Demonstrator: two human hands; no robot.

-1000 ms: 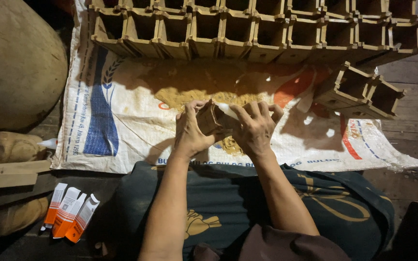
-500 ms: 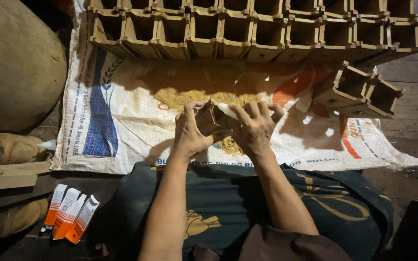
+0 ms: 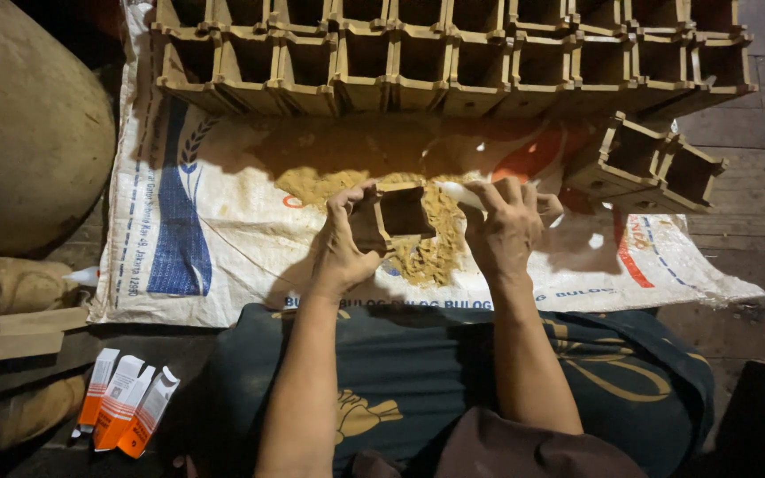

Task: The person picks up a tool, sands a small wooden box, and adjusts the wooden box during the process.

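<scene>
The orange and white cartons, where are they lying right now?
In the head view, the three orange and white cartons lie side by side at the lower left, below the woven sack and left of the person's left forearm.

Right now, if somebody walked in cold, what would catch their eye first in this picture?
Dead centre, the left hand holds a small square wooden frame above a pile of sawdust on a printed woven sack, while the right hand grips a white tube at the frame's edge. Behind, rows of finished wooden frames line the sack's far edge. Three small orange and white boxes lie at lower left.
</scene>
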